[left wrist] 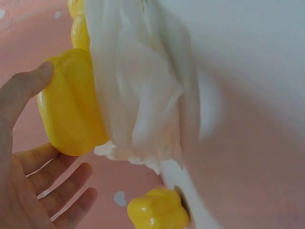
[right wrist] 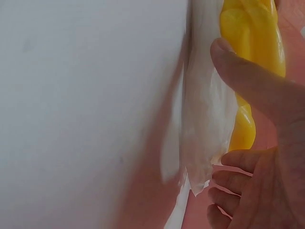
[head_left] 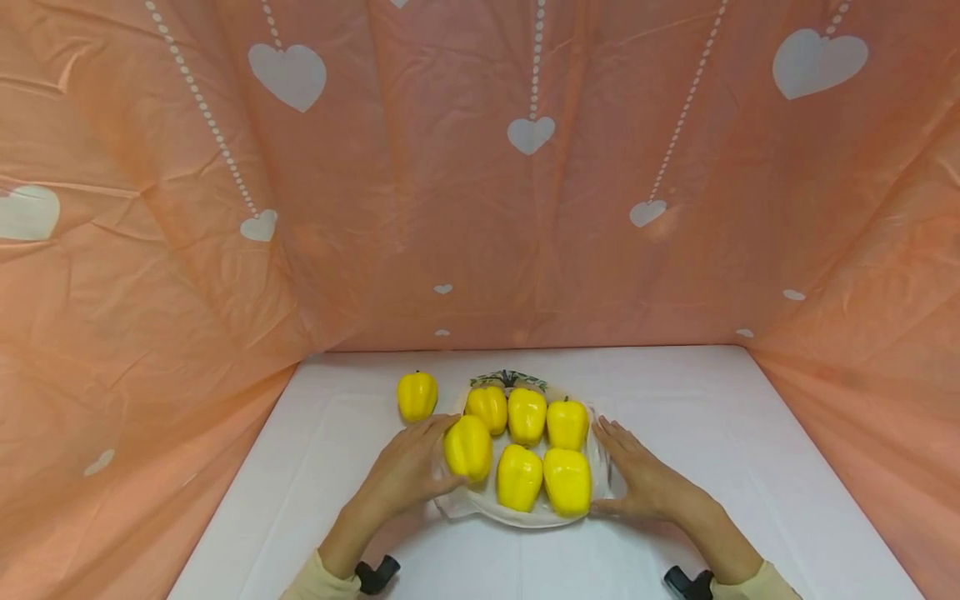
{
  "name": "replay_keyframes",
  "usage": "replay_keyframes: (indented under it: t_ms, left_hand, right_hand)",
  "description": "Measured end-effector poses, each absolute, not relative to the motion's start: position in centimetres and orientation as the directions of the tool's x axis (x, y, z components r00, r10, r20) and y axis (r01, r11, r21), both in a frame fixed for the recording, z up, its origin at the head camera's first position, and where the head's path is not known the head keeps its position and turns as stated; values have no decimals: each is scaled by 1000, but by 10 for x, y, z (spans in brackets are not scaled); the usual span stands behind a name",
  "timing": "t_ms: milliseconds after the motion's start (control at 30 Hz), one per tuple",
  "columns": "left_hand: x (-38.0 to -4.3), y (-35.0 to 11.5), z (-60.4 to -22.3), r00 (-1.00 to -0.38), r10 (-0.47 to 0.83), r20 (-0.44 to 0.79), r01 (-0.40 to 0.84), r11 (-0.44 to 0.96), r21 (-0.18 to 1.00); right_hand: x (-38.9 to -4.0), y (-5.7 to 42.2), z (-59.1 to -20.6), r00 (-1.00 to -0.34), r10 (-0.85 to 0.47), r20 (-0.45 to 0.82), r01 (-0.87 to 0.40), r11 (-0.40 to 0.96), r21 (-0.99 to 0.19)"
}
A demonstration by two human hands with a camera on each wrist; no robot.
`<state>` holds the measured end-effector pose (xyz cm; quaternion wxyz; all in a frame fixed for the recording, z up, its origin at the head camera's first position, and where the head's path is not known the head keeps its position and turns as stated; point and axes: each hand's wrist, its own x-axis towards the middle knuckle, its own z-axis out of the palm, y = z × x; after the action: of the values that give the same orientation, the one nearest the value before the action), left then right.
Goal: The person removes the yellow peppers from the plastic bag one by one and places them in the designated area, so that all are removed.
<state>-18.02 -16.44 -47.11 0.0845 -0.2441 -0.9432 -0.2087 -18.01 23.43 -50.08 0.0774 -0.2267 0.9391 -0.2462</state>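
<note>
Several glossy yellow bell peppers [head_left: 527,416] sit close together on a thin, crumpled white bag [head_left: 525,518]; a green tree print shows at its far edge. My left hand [head_left: 408,467] holds the leftmost bell pepper [left wrist: 74,105] between thumb and forefinger, the other fingers spread below it in the left wrist view. At the bag's right side is my right hand [head_left: 648,479], fingers and thumb apart. In the right wrist view its thumb [right wrist: 238,67] lies right at the bag's edge, beside a bell pepper [right wrist: 257,43].
One separate bell pepper [head_left: 417,396] stands on the white table [head_left: 352,375], beyond my left hand. Peach-coloured sheeting [head_left: 480,208] with white hearts hangs behind the table and along both sides.
</note>
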Motion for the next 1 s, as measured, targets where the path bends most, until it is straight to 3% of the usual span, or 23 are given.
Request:
replay_keyframes:
  t_ms: [367, 1000]
  left_hand:
    - [-181, -179, -464, -843, 412, 346, 522, 782, 340]
    - [-185, -215, -461, -870, 331, 367, 462, 807, 367]
  right_hand:
    - [-179, 233, -498, -883, -470, -21, -405, 782, -473]
    - [-179, 231, -500, -873, -487, 6, -439, 782, -443]
